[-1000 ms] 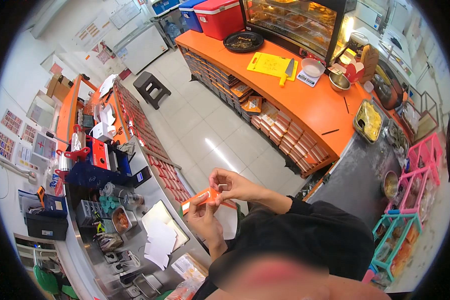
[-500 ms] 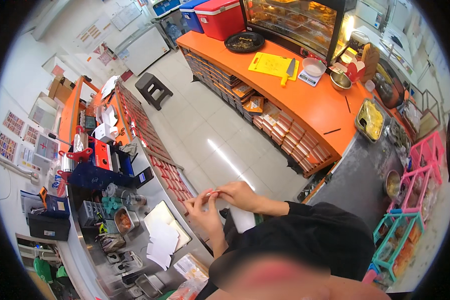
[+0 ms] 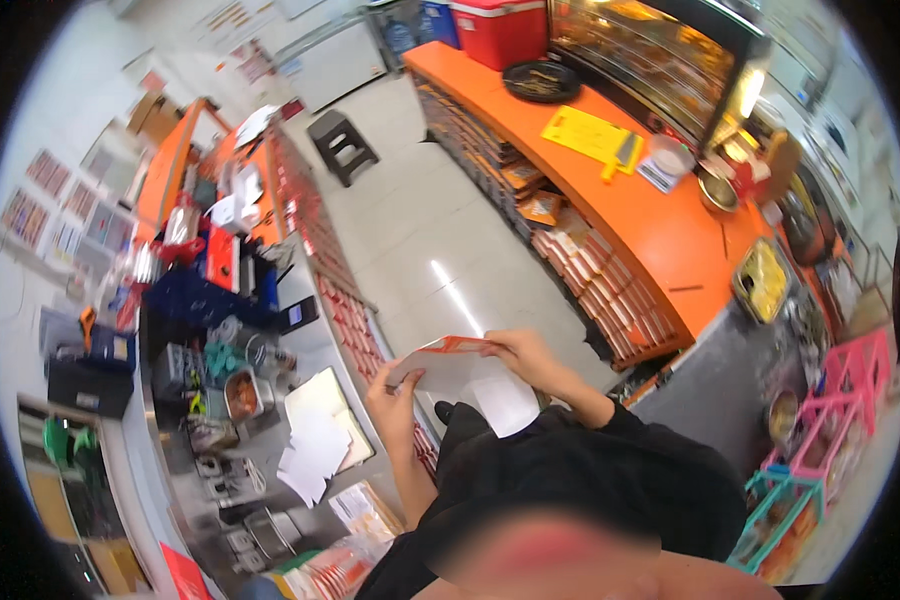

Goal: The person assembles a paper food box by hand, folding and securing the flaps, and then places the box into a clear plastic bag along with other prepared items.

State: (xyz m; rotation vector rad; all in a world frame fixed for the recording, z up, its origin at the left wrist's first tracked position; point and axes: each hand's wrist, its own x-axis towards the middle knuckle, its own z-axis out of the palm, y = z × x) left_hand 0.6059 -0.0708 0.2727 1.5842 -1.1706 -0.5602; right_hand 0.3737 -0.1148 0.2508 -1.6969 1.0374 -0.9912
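Both of my hands hold a white paper bag with an orange top edge (image 3: 460,375) in front of my chest, spread flat between them. My left hand (image 3: 393,397) grips its left corner, close to the edge of the steel counter (image 3: 315,350). My right hand (image 3: 523,352) pinches the orange top edge on the right side. A loose stack of white paper sheets (image 3: 315,450) lies on the counter just left of my left hand.
The steel counter on my left carries a blue crate (image 3: 205,295), small metal tubs (image 3: 242,393) and other containers. A long orange counter (image 3: 660,225) with a yellow board (image 3: 587,132) and a glass display case runs on the right. A black stool (image 3: 342,145) stands on the tiled floor.
The thing in my hands was a narrow folded orange strip; it is now opened out into a wide flat white bag. My hands have moved apart, and the view has shifted.
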